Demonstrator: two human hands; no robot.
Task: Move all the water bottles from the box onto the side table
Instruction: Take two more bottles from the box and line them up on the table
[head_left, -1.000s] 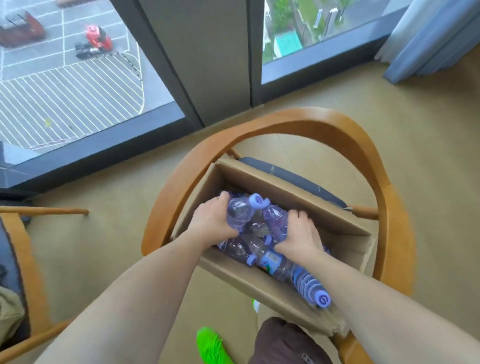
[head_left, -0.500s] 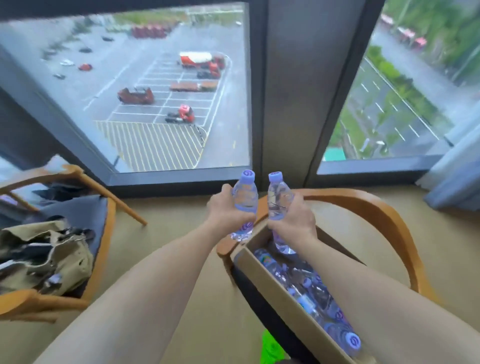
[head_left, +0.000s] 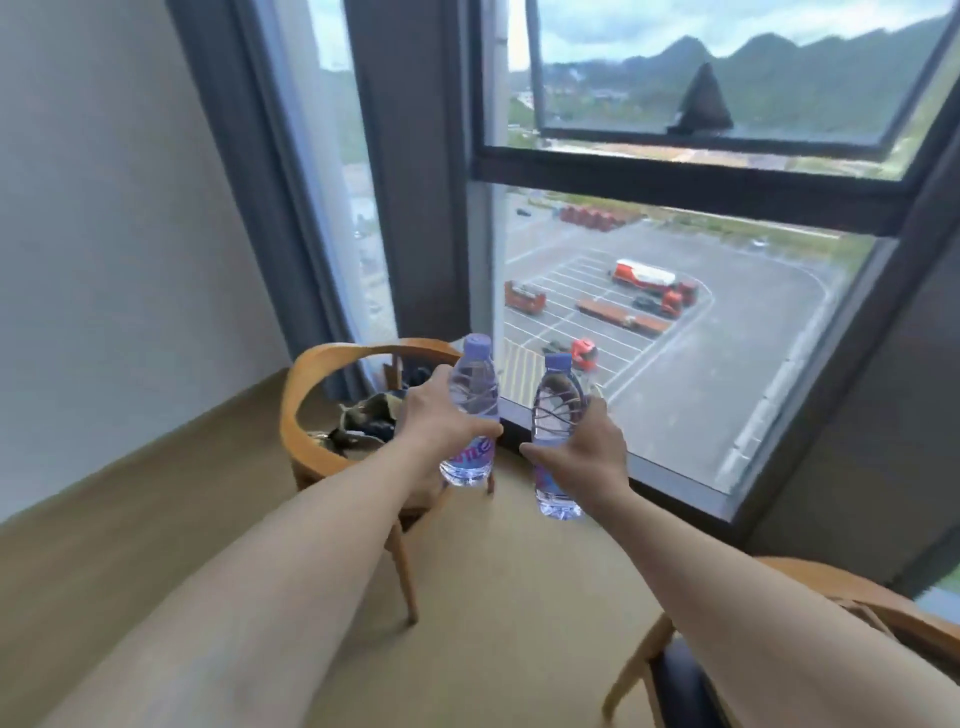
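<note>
My left hand (head_left: 436, 421) grips a clear water bottle with a purple cap (head_left: 471, 387), held upright in the air at mid frame. Just to its right, my right hand (head_left: 584, 457) grips a second clear bottle with a blue-purple cap (head_left: 555, 397), also upright and a little lower. Both bottles hang above the floor in front of the window. The box and the side table are out of view.
A wooden armchair (head_left: 311, 374) with a bag and dark clothes on its seat stands behind my left hand. Another wooden chair's arm (head_left: 852, 592) shows at the lower right. A large window (head_left: 675, 332) and grey curtains fill the back; beige floor lies below.
Both hands lifted a bottle each out of the box. My view has swung left and up, so the box and its chair have dropped out of sight and the other armchair is now ahead.
</note>
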